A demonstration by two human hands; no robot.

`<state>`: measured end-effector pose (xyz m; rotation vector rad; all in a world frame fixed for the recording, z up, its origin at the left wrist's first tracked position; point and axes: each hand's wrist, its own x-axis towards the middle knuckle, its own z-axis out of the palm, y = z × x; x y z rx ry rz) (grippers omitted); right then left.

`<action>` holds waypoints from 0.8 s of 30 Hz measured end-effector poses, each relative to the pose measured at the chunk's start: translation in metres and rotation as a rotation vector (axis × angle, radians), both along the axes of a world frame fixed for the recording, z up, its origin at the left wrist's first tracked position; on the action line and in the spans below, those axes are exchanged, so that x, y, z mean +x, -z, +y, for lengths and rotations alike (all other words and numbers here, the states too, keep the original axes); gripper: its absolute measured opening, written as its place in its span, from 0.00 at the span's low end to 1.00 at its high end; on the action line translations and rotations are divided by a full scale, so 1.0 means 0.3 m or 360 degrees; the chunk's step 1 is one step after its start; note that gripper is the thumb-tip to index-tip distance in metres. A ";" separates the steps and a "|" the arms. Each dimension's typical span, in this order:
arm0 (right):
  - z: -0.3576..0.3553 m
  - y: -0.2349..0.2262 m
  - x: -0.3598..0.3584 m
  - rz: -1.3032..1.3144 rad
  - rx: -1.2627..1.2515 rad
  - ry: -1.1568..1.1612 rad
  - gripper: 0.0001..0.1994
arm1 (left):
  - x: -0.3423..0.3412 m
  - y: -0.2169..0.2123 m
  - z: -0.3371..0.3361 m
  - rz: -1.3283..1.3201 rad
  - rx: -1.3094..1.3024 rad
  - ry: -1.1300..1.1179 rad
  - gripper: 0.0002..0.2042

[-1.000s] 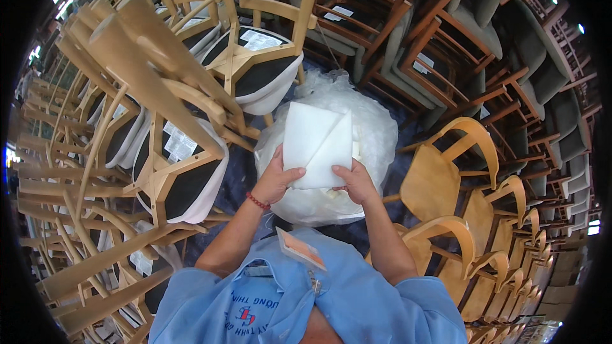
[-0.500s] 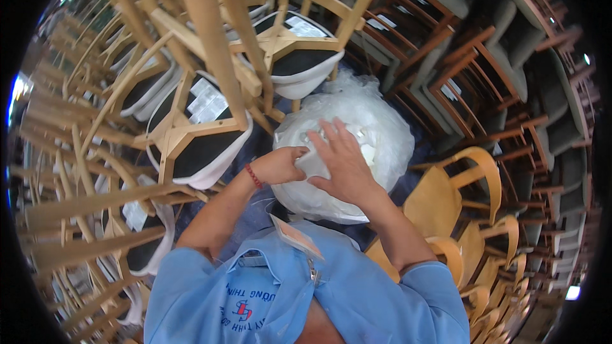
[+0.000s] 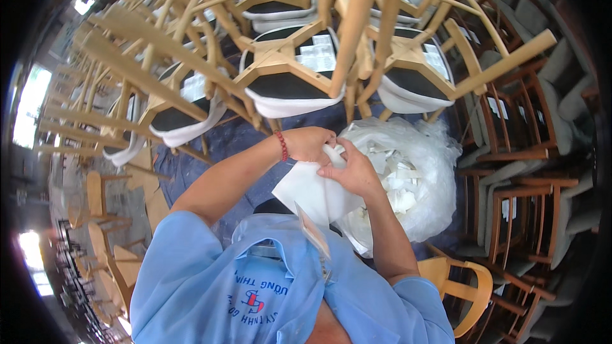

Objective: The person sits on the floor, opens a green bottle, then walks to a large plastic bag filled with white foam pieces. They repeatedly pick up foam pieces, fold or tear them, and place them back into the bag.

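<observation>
Both my hands meet in front of me, just left of a large clear plastic bag (image 3: 440,197). My left hand (image 3: 307,144), with a red bead bracelet at its wrist, is closed on the upper part of a white sheet (image 3: 309,192). My right hand (image 3: 356,173) pinches the same sheet close by, where a narrow folded or curled strip stands up between the fingers. From there the sheet hangs down toward my shirt; whether it is paper or thin foam I cannot tell. Inside the open bag lie several crumpled white scraps (image 3: 403,181).
Upturned wooden chairs (image 3: 280,64) with white seats and black undersides stand ahead and left, their legs jutting toward me. Dark-framed chairs with grey cushions (image 3: 523,210) are stacked on the right. A light wooden chair (image 3: 468,286) is near my right elbow. Blue sheeting (image 3: 236,181) covers the floor.
My view has swung left, so the bag now appears farther right. My right hand, spread over the bag before, has closed on the white sheet beside my left hand.
</observation>
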<state>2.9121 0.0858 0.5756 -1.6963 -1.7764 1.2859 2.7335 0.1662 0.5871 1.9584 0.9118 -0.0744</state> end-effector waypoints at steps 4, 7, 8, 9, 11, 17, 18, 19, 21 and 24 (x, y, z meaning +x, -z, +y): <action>0.027 -0.028 -0.093 0.0055 0.0082 -0.0058 0.40 | -0.064 0.010 -0.032 0.0097 0.0086 -0.0251 0.25; 0.056 0.013 -0.145 0.0143 0.0092 -0.0082 0.31 | -0.140 -0.022 -0.027 0.0154 -0.0121 -0.0449 0.26; 0.059 0.021 -0.171 0.0166 0.0087 -0.0097 0.27 | -0.181 -0.020 -0.033 0.0176 -0.0257 -0.0516 0.27; 0.062 0.029 -0.201 0.0237 0.0051 -0.0093 0.25 | -0.231 -0.018 -0.047 -0.0041 -0.0419 -0.0587 0.26; 0.063 0.040 -0.281 0.0381 -0.0027 -0.0091 0.21 | -0.362 0.004 -0.085 -0.0486 -0.0728 -0.0724 0.25; 0.027 0.065 -0.604 0.0870 -0.0069 -0.0068 0.13 | -0.735 0.014 -0.221 -0.0691 -0.0679 -0.0681 0.25; 0.013 0.062 -0.673 0.0864 -0.0098 -0.0102 0.12 | -0.799 0.020 -0.258 -0.0646 -0.0613 -0.0760 0.23; 0.000 0.058 -0.741 0.0857 -0.0127 -0.0138 0.11 | -0.864 0.027 -0.297 -0.0599 -0.0547 -0.0841 0.21; -0.030 0.043 -0.864 0.0845 -0.0180 -0.0204 0.11 | -0.978 0.012 -0.373 -0.0509 -0.0236 -0.0962 0.18; -0.069 0.024 -1.032 0.0723 -0.0158 -0.0386 0.12 | -1.139 -0.035 -0.465 -0.0334 -0.0040 -0.1044 0.19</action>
